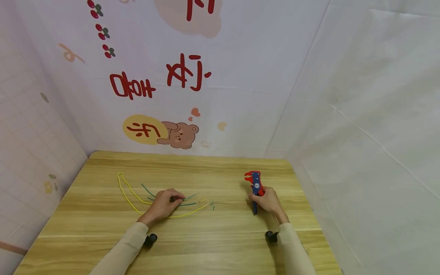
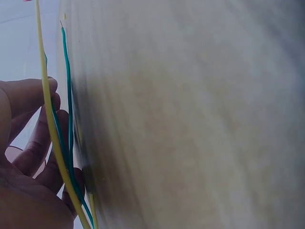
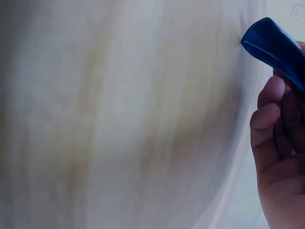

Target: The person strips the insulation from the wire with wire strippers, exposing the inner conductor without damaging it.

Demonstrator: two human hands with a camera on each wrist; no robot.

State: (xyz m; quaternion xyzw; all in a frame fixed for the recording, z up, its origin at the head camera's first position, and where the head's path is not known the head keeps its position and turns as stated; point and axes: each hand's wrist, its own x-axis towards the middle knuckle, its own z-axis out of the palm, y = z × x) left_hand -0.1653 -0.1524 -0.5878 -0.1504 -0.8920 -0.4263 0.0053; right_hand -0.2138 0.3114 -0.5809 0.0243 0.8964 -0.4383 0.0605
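My left hand (image 1: 163,204) pinches a thin green wire between thumb and forefinger, just above the table. In the left wrist view a second green wire (image 2: 68,95) with a bare tip runs beside the fingers. A yellow wire (image 2: 46,90) passes in front of them. On the table, this yellow wire (image 1: 128,194) bends in a long loop left of the hand, its ends reaching out to the right. My right hand (image 1: 270,200) grips a red and blue wire stripper (image 1: 256,179), jaws pointing away from me. One blue handle (image 3: 274,45) shows in the right wrist view.
A few short green wire scraps (image 1: 212,206) lie right of the wire ends on the wooden table (image 1: 220,244). A printed cloth wall (image 1: 240,114) stands behind the far edge, with white cloth at both sides.
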